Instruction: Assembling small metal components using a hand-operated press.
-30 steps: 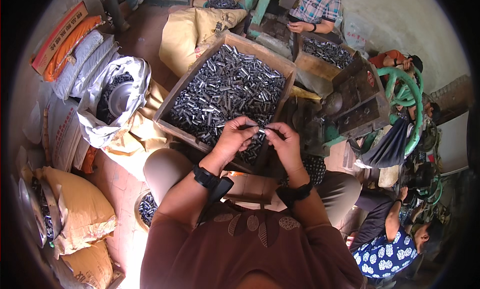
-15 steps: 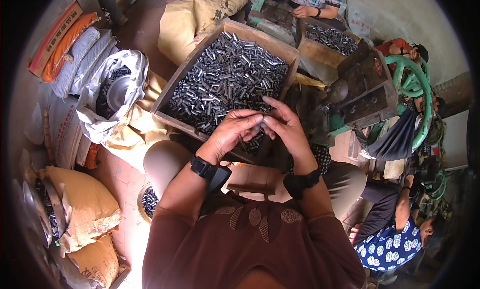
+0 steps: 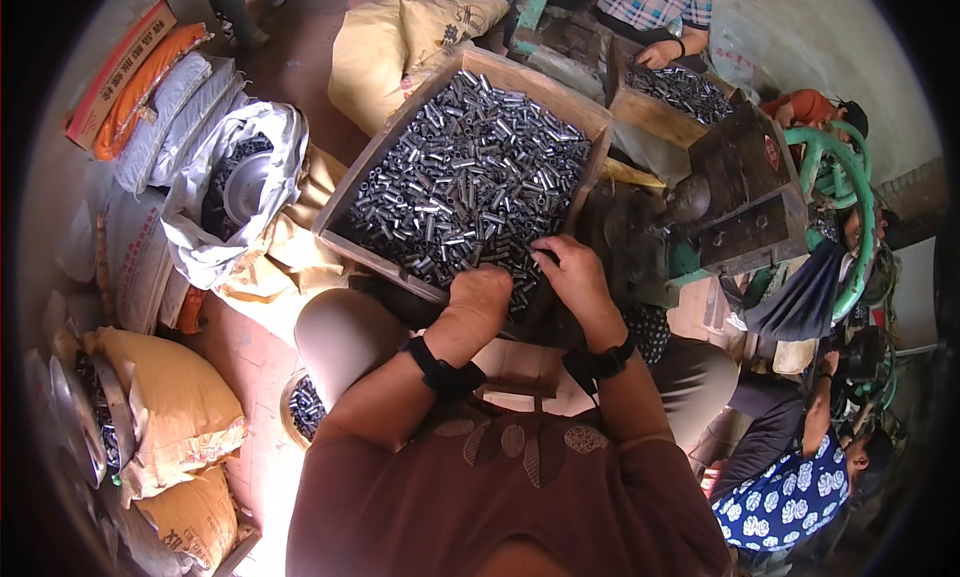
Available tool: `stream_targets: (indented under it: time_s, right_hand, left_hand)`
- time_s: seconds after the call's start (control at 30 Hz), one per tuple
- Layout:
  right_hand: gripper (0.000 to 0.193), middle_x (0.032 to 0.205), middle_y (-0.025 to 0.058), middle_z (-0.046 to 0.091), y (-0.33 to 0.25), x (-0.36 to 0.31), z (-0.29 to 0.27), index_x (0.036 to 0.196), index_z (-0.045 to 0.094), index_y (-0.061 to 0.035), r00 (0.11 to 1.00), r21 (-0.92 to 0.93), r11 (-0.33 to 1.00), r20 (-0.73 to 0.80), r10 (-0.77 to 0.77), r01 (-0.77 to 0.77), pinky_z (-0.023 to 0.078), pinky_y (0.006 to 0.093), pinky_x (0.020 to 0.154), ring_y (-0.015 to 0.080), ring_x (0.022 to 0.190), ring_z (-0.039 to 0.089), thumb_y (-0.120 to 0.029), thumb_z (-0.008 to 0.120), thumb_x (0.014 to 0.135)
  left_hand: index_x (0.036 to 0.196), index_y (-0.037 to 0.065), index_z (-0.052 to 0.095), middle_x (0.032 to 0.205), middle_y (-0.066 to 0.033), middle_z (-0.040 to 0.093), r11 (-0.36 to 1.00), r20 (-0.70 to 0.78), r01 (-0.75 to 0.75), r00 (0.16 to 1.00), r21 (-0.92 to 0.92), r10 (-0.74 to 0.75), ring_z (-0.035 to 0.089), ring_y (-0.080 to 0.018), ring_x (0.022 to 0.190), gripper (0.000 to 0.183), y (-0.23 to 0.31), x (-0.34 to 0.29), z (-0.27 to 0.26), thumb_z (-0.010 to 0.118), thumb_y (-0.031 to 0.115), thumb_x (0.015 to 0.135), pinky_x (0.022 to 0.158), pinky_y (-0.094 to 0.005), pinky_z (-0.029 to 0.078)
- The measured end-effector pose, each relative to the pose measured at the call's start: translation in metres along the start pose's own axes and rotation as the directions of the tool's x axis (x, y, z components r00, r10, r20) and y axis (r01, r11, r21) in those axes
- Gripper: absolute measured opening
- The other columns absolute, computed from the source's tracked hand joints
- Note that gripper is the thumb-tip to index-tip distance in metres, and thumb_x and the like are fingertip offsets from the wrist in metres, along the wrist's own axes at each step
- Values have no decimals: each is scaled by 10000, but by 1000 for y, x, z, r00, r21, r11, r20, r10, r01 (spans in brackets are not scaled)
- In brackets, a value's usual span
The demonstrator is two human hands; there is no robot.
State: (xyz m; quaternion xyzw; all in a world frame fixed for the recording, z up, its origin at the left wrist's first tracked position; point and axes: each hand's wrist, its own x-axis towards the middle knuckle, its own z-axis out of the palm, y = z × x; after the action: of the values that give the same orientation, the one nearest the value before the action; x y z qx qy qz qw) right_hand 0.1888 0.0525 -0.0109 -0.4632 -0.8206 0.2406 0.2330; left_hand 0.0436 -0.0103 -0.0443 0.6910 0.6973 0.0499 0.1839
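A wooden box (image 3: 338, 199) heaped with short, dark grey metal tubes (image 3: 470, 167) lies in front of me. My left hand (image 3: 480, 297) is over the box's near edge, curled like a fist with its fingertips hidden beneath it. To its right, my right hand (image 3: 573, 274) is at the near right corner, thumb and forefinger drawn close together above the tubes. Whatever either hand may hold is too small or hidden to make out. Both wrists carry dark bands.
Left of the box stands a white sack (image 3: 195, 242) with a metal bowl (image 3: 248, 185) among parts. A round container (image 3: 290, 417) of tubes is by my knee. A dark machine (image 3: 740, 207) with a green wheel (image 3: 860, 227) stands right. Co-workers sit at the far right and right.
My hands, whose fingertips met over the box's near side, have parted and dropped lower. The left hand has curled downward. A co-worker's hand at the far right has moved to the tubes there.
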Motion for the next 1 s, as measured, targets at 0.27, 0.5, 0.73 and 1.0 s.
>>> stream_targets:
  time_s: [0.27,0.5,0.73,1.0]
  right_hand:
    - [214,893,80,577,-12,45,31,960,599,-115,977,-136,970,-44,-209,201,479,366,700,284,814,580,-133,624,747]
    - [274,922,95,589,-12,52,44,1003,587,-122,988,-226,962,67,-139,151,480,369,698,286,835,583,-122,629,732]
    - [234,843,97,646,2,37,32,1011,613,-83,997,238,968,16,80,-81,475,292,660,190,740,617,-80,608,777]
    - [222,920,70,627,9,3,-20,1053,566,-2,943,763,559,215,253,-324,478,215,584,126,825,610,-11,549,831]
  left_hand:
    - [887,10,537,939,-188,584,973,14,-19,1000,-230,22,581,-332,913,250,-14,4,-22,635,100,676,781,-397,473]
    - [952,-18,530,887,-217,603,908,31,43,999,-417,-33,580,-351,875,349,-16,10,-41,646,111,650,756,-406,465]
    - [857,-9,546,748,-150,599,546,-239,-162,968,-822,-73,593,-252,694,212,-25,26,-23,637,77,686,652,-321,455]
    - [933,63,589,627,50,485,-271,207,191,978,-943,-31,332,-18,442,97,0,12,-24,567,44,840,357,-159,198]
